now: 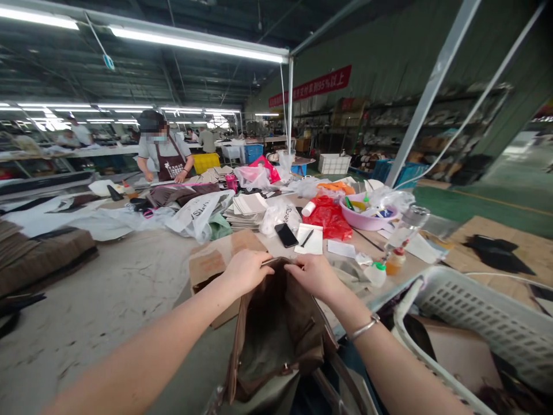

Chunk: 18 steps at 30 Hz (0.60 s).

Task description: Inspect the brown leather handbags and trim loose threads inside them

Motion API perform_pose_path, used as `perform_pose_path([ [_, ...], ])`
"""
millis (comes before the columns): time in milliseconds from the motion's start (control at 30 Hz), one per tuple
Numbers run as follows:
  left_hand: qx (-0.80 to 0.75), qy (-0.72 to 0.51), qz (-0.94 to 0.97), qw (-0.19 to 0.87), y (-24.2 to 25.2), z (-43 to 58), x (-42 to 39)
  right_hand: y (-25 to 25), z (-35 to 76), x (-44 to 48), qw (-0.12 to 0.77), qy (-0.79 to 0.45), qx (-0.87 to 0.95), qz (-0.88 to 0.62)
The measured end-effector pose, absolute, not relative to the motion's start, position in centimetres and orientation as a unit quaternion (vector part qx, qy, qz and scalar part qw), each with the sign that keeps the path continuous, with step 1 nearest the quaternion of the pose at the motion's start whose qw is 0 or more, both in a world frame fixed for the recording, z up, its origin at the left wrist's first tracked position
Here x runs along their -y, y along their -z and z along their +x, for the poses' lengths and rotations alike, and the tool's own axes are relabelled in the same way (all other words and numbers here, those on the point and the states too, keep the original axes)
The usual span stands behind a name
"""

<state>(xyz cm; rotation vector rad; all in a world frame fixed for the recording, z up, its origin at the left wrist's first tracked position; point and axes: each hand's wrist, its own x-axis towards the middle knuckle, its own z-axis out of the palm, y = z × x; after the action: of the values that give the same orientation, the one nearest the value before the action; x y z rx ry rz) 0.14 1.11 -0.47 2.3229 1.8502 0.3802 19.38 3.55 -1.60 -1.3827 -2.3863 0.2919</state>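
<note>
A brown handbag (276,323) stands with its mouth spread toward me, and its dark inside shows. My left hand (246,271) pinches the far rim of the bag on the left. On the same rim, a little to the right, my right hand (313,274) grips the edge between thumb and fingers. The bag's straps hang down at its lower right, partly out of view. Behind the bag and to the left lies a cardboard box (203,262), partly covered by my left arm.
Past the bag lie a phone (286,236), a notepad with a pen (310,239), plastic bags and a pink basin (369,218). Small bottles (377,274) stand at right. A pale basket (479,300) holds bag pieces. Stacked brown panels (38,259) lie left. A co-worker (164,150) stands across the table.
</note>
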Motion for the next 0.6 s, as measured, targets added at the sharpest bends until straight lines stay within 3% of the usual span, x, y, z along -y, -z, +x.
perform_pose_path([
  [167,-0.606,-0.146,0.776,0.095,0.8,-0.8,-1.5,2.4,19.8,-4.2,0.266,-0.192,0.808,-0.488],
  [600,-0.6,-0.115,0.784,0.105,0.5,-0.6,-1.6,0.8,18.4,-5.8,0.174,-0.159,0.873,-0.427],
])
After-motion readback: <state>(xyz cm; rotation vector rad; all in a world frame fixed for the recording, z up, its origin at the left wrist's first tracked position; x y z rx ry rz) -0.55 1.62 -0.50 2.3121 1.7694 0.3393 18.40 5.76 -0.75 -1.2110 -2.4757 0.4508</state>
